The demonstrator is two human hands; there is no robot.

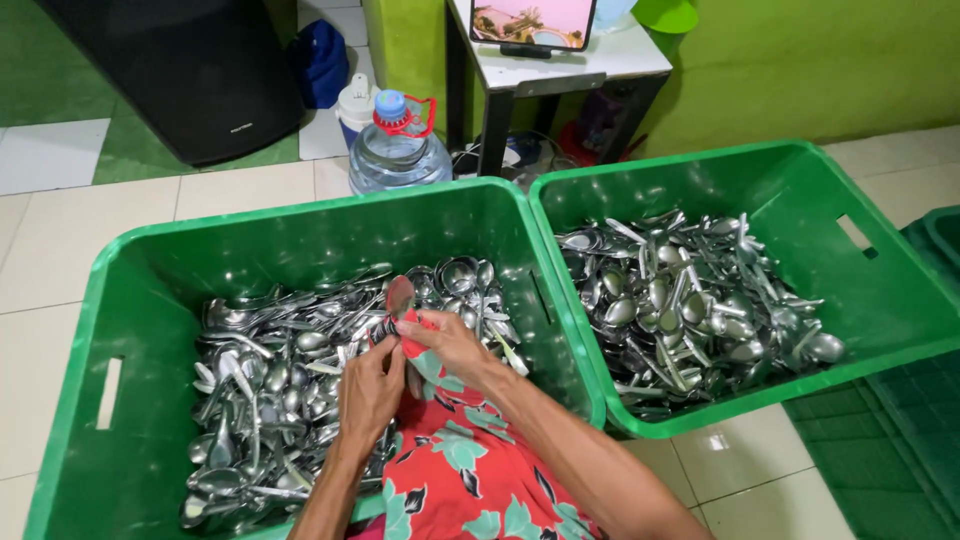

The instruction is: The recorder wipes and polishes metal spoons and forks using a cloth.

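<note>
My left hand (368, 390) and my right hand (450, 340) meet over the left green crate (140, 290), which is full of metal spoons (270, 370). Between them they hold one spoon (400, 296), its bowl pointing up, wrapped in a fold of red cloth with teal flowers (460, 470). The cloth trails down toward my lap. My right fingers pinch the cloth around the spoon's handle; my left fingers grip it from below.
A second green crate (880, 290) of spoons stands to the right, touching the first. Behind are a large water bottle (398, 150), a white jug (355, 105), a black speaker (180, 70), a small white table (560, 65) with a tablet, and a green wall.
</note>
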